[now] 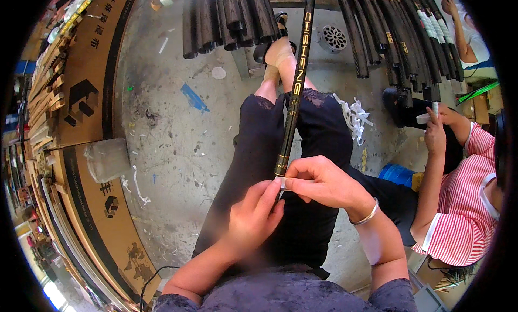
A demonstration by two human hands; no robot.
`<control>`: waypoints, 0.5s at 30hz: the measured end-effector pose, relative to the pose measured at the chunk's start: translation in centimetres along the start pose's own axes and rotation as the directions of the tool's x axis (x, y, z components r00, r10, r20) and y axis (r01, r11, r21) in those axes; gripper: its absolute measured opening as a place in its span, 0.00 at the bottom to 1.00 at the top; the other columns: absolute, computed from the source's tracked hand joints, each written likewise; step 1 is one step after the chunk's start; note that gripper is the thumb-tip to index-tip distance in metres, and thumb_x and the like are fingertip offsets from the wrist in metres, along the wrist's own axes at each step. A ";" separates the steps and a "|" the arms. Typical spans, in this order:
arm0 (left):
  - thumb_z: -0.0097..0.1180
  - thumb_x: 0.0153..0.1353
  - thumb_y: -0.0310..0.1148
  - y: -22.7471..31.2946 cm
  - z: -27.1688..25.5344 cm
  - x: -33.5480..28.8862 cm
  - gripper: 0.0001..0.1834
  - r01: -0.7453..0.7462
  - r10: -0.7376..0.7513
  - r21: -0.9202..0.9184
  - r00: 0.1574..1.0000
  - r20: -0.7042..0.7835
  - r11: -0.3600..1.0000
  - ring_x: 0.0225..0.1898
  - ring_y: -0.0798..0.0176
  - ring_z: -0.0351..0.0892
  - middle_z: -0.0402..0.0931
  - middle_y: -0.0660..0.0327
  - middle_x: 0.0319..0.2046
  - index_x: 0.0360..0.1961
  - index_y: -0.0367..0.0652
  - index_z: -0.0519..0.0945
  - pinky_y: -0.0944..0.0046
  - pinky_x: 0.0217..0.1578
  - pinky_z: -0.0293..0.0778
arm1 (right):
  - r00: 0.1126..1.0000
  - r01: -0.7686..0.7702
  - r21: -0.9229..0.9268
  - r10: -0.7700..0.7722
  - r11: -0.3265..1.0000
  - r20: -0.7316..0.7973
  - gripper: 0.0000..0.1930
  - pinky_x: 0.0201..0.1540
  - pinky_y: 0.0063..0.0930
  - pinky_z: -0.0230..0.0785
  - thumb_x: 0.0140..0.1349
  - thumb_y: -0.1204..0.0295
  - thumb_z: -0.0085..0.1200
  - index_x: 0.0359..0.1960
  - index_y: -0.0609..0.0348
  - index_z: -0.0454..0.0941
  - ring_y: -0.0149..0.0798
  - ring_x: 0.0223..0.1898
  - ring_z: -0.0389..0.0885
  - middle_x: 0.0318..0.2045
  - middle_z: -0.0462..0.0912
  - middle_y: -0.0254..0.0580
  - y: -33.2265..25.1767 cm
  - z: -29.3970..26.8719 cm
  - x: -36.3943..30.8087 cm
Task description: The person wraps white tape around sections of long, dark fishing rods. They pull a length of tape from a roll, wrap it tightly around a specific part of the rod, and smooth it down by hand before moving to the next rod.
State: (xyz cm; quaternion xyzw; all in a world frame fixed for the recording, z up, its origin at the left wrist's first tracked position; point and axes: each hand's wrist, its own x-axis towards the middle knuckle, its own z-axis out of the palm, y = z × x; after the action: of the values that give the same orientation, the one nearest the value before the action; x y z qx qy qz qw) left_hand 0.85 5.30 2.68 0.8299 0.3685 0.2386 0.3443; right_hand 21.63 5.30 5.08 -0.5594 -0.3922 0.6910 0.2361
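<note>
A long glossy black pole (294,107) with gold lettering slants across my lap, its near end between my hands. My left hand (252,212) is closed round that near end, thumb and fingers pressed on it. With thumb and forefinger, my right hand (322,183) pinches a small white strip (283,183) that touches the pole just below a gold band. The fingertips of both hands almost meet there and partly hide the strip. Further white strips (356,118) hang in a bunch beside my right knee.
Bundles of black tubes jut in at the top middle (229,21) and top right (410,37). Large brown cartons (100,188) line the left side. At my right sits a co-worker in a striped shirt (458,220), hands on a tube end, near a blue bucket (397,176).
</note>
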 end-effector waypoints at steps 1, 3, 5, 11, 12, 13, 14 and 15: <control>0.68 0.47 0.23 0.0 0.0 0.0 0.32 -0.005 0.005 -0.005 1.000 -0.004 1.000 0.38 0.51 0.83 0.78 0.51 0.44 0.56 0.40 0.73 0.59 0.34 0.82 | 1.000 -0.005 0.009 0.005 1.000 0.000 0.13 0.23 0.24 0.63 0.63 0.64 0.55 0.29 0.63 0.78 0.25 0.19 0.71 0.17 0.76 0.33 0.0 0.0 0.0; 0.68 0.47 0.23 -0.1 0.1 0.0 0.31 -0.012 0.012 -0.013 1.000 -0.010 1.000 0.38 0.51 0.83 0.78 0.51 0.44 0.55 0.40 0.73 0.59 0.34 0.82 | 1.000 -0.015 0.027 0.015 1.000 0.003 0.13 0.23 0.24 0.63 0.64 0.65 0.54 0.29 0.64 0.78 0.25 0.19 0.71 0.16 0.76 0.33 0.1 0.1 0.0; 0.68 0.47 0.22 -0.2 0.1 0.0 0.31 -0.017 0.016 -0.014 1.000 -0.014 1.000 0.38 0.50 0.83 0.78 0.51 0.44 0.55 0.39 0.73 0.59 0.35 0.82 | 1.000 0.006 0.029 -0.006 1.000 0.002 0.13 0.22 0.23 0.63 0.64 0.65 0.54 0.29 0.64 0.78 0.25 0.19 0.71 0.16 0.75 0.33 0.0 0.0 -0.1; 0.68 0.46 0.22 -0.1 0.0 -0.1 0.31 -0.009 0.009 -0.011 1.000 -0.006 1.000 0.38 0.49 0.83 0.78 0.50 0.44 0.55 0.39 0.73 0.59 0.35 0.82 | 1.000 0.017 0.058 -0.016 0.998 -0.005 0.12 0.22 0.23 0.62 0.64 0.66 0.54 0.29 0.64 0.78 0.24 0.18 0.70 0.16 0.75 0.32 0.3 0.2 -0.1; 0.68 0.46 0.22 -0.1 0.0 -0.1 0.32 -0.010 0.009 -0.009 1.000 -0.009 1.000 0.38 0.49 0.83 0.78 0.50 0.44 0.55 0.39 0.73 0.59 0.35 0.82 | 1.000 0.015 0.056 -0.015 0.998 -0.003 0.12 0.22 0.23 0.62 0.64 0.66 0.54 0.29 0.64 0.78 0.24 0.18 0.70 0.16 0.75 0.32 0.3 0.2 -0.1; 0.68 0.46 0.22 -0.1 0.1 -0.1 0.32 -0.011 0.011 -0.011 1.000 -0.011 1.000 0.38 0.49 0.83 0.78 0.50 0.44 0.55 0.39 0.73 0.59 0.35 0.82 | 1.000 0.011 0.058 -0.011 0.998 0.001 0.12 0.22 0.23 0.62 0.64 0.66 0.54 0.29 0.64 0.78 0.24 0.18 0.70 0.16 0.75 0.32 0.3 0.2 0.0; 0.68 0.46 0.22 -0.1 0.1 -0.1 0.32 -0.012 0.012 -0.014 1.000 -0.011 1.000 0.38 0.49 0.83 0.78 0.50 0.44 0.55 0.39 0.73 0.59 0.35 0.82 | 1.000 0.006 0.060 -0.006 0.998 0.002 0.12 0.22 0.23 0.62 0.64 0.66 0.54 0.29 0.64 0.78 0.24 0.18 0.70 0.16 0.75 0.32 0.4 0.2 -0.1; 0.68 0.46 0.22 -0.1 0.1 -0.1 0.32 -0.014 0.014 -0.017 1.000 -0.012 1.000 0.38 0.49 0.83 0.78 0.50 0.44 0.55 0.39 0.73 0.59 0.34 0.82 | 1.000 0.001 0.062 -0.001 0.998 0.004 0.12 0.22 0.23 0.62 0.64 0.66 0.54 0.29 0.64 0.78 0.24 0.18 0.70 0.16 0.75 0.32 0.4 0.2 -0.1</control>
State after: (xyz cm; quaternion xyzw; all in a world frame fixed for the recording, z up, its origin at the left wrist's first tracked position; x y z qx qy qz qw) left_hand 0.79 5.25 2.50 0.8280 0.3627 0.2492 0.3475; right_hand 21.51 4.94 4.87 -0.5501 -0.3714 0.7039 0.2529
